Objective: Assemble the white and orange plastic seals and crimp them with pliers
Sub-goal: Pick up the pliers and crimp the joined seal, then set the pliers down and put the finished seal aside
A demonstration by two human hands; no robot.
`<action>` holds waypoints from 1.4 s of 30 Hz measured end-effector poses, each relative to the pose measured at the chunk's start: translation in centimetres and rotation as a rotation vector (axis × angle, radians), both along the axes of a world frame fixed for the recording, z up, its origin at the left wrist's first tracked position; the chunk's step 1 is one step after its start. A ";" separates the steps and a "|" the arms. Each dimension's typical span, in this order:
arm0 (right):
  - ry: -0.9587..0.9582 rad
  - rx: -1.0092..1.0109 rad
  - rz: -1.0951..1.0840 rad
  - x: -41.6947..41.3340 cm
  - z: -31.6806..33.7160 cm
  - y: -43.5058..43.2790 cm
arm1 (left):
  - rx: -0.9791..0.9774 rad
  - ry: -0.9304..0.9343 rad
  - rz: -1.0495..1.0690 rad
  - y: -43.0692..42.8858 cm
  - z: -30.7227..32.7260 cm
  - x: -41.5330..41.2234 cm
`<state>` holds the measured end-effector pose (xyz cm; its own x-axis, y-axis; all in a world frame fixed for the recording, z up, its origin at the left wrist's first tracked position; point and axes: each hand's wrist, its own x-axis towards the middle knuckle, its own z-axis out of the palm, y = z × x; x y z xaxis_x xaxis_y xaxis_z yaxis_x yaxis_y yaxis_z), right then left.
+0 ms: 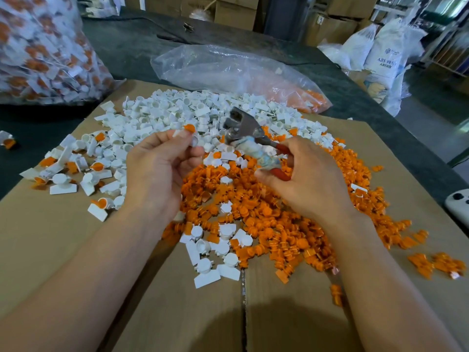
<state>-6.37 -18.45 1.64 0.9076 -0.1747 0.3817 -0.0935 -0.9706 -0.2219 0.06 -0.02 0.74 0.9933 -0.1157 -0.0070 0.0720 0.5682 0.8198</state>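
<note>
My left hand [158,166] pinches a seal [189,133] between thumb and fingertips, its orange insert showing at the top and a white body below. My right hand [308,179] grips the red-handled pliers [243,128], whose metal jaws point up and left, a short way right of the seal. A pile of white seal bodies [177,110] covers the far part of the flattened cardboard [63,250]. Closer to me, under and right of my hands, lies the heap of orange inserts [279,224]. Assembled white-and-orange seals [73,171] lie scattered at the left.
A large clear bag of finished seals [38,47] stands at the far left. A crumpled clear bag with orange parts [241,74] lies behind the piles. A white controller [456,207] sits at the right edge. Cartons and white sacks stand beyond the dark table.
</note>
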 end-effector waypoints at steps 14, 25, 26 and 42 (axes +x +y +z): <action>0.155 -0.085 -0.293 0.5 -0.6 -4.3 | -0.417 0.368 0.325 3.1 -0.2 2.5; 0.290 -0.096 -0.321 0.5 -0.5 -4.6 | 0.034 0.275 0.136 2.3 0.0 2.0; 0.301 -0.101 -0.318 0.5 -0.5 -4.6 | 0.165 0.203 0.105 2.0 0.1 1.7; 0.388 -0.077 -0.250 1.3 -1.7 -5.3 | 1.099 -0.564 -0.427 0.4 -0.9 -0.7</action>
